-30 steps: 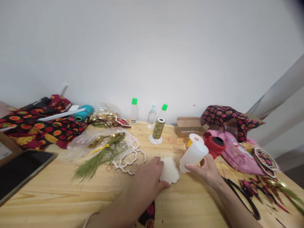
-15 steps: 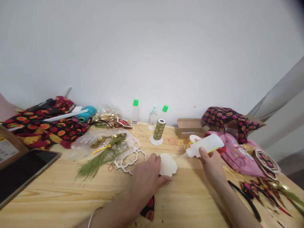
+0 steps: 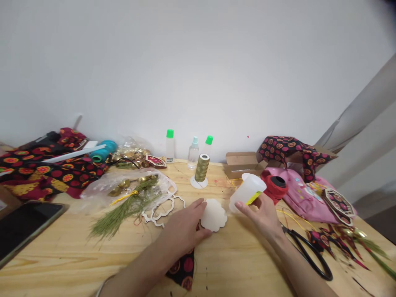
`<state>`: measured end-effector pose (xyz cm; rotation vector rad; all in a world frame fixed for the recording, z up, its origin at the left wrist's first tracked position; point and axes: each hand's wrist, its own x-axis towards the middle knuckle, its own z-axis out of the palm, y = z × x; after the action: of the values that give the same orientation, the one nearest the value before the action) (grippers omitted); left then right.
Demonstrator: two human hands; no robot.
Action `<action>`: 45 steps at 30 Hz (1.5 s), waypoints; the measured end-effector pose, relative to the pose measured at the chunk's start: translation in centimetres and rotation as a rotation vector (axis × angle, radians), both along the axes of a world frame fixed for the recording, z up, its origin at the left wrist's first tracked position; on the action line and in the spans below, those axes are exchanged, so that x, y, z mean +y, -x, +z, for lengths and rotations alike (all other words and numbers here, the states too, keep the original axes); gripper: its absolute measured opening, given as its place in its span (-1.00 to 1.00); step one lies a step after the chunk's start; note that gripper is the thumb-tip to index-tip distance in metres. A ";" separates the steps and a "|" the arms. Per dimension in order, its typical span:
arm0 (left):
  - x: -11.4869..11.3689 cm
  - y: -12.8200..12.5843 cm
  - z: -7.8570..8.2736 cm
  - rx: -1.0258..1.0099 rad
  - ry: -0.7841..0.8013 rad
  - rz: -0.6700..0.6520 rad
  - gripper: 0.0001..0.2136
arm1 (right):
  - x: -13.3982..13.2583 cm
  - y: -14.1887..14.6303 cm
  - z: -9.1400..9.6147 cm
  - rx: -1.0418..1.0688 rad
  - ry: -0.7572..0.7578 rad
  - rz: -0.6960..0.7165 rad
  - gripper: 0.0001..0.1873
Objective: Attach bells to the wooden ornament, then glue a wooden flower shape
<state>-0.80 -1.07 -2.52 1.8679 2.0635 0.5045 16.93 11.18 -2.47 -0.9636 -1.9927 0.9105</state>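
Note:
My left hand (image 3: 188, 225) grips the left edge of a pale scalloped flat piece (image 3: 214, 215), fingers along its far side and thumb at the near side. Under that hand, a scrap of dark patterned fabric (image 3: 183, 268) sticks out toward me. In my right hand (image 3: 261, 212) is a white plastic squeeze bottle (image 3: 247, 192) with a yellow label stripe, tilted with its base up and its nozzle end down toward the table. The nozzle itself is hard to make out. Thin scalloped frames (image 3: 162, 210) lie just left of my left hand.
A green tassel (image 3: 120, 214) and a plastic bag (image 3: 105, 185) lie left. Behind stand a thread spool (image 3: 202, 168) and green-capped bottles (image 3: 170, 146). Black-handled scissors (image 3: 309, 251), red thread (image 3: 274, 185), a pink pouch (image 3: 300, 196) and an open carton (image 3: 243, 165) are at the right.
My right hand has brought the bottle left and down, turning it from nearly level to steeply tilted. My left hand stays at the scalloped piece. The whole view has shifted slightly.

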 end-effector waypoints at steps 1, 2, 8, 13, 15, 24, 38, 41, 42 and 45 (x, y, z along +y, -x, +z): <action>0.0 -0.1 -0.1 -0.001 -0.009 -0.003 -0.49 | 0.0 0.0 0.0 -0.015 -0.026 0.009 -0.66; 0.1 -0.1 -0.2 0.001 -0.011 -0.002 -0.48 | -0.1 0.1 0.0 -0.018 -0.047 0.019 -0.68; 0.3 -0.2 -0.4 0.006 0.009 0.026 -0.45 | -0.3 0.4 0.5 0.002 -0.080 0.081 -0.76; 0.2 -0.2 -0.3 -0.003 0.011 0.037 -0.47 | -0.5 0.3 0.6 -0.006 -0.079 0.118 -0.79; 0.2 -0.3 -0.3 -0.005 0.003 0.034 -0.47 | -0.6 0.2 0.6 0.002 -0.090 0.120 -0.80; 0.2 -0.2 -0.3 -0.013 -0.007 0.033 -0.46 | -0.6 0.2 0.5 0.016 -0.081 0.118 -0.80; 0.1 -0.3 0.0 -0.035 0.010 0.050 -0.46 | -0.7 0.3 0.7 0.037 0.010 0.113 -0.77; 0.1 -0.3 0.0 -0.033 0.004 0.045 -0.47 | -0.5 0.2 0.7 0.020 0.024 0.139 -0.76; 0.1 -0.3 0.0 -0.034 0.005 0.042 -0.47 | -0.5 0.1 0.6 0.024 0.029 0.133 -0.75; 0.2 -0.3 0.0 -0.027 0.006 0.045 -0.45 | -0.2 0.1 0.6 0.093 0.053 0.060 -0.71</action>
<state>-0.50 -0.90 -2.54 1.8052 2.0910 0.5304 16.88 11.00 -1.86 -0.8782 -1.9368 1.0273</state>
